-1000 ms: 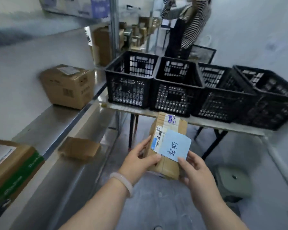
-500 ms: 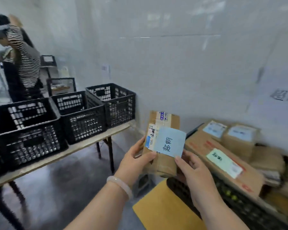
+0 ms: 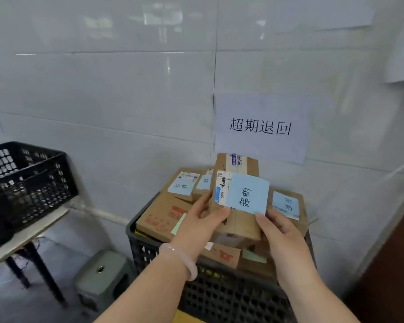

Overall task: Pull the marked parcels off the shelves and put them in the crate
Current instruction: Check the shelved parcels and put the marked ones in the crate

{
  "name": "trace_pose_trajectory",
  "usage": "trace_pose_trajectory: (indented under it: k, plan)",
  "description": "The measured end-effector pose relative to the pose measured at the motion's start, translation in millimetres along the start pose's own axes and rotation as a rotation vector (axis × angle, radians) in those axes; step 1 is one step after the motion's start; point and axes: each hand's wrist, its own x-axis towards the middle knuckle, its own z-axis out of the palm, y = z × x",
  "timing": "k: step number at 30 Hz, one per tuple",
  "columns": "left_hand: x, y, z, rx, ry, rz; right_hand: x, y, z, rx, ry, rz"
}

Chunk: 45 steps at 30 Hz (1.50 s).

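— We've turned round since a second ago — the black crate (image 3: 219, 297) under the wall sign (image 3: 260, 128) is now right before us, heaped with labelled boxes (image 3: 163, 215).
— So only the drop is left, we'd say. Our cardboard parcel (image 3: 237, 227) hangs just above that heap, left hand (image 3: 196, 227) and right hand (image 3: 282, 236) each gripping a side, thumbs on top.
— Brown, taped, a blue handwritten slip (image 3: 247, 194) on its face.

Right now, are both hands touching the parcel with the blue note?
Touching. The head view shows the left hand gripping the parcel at its left edge, thumb on its face, and the right hand holding its right side.
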Motion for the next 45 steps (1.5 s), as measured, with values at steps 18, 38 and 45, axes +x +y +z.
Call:
trace_pose_trajectory:
  k: [18,38,45]
  plan:
    - [143,-7,26,0.582,-0.231,0.218,104,-5,17,-0.266,0.148,0.001]
    - [168,-8,13,1.123,-0.130,0.439,76,-20,10,-0.571,0.079,-0.289]
    - [113,-15,-48,1.233,0.090,0.551,61,-16,40,-1.002,-0.258,-0.609]
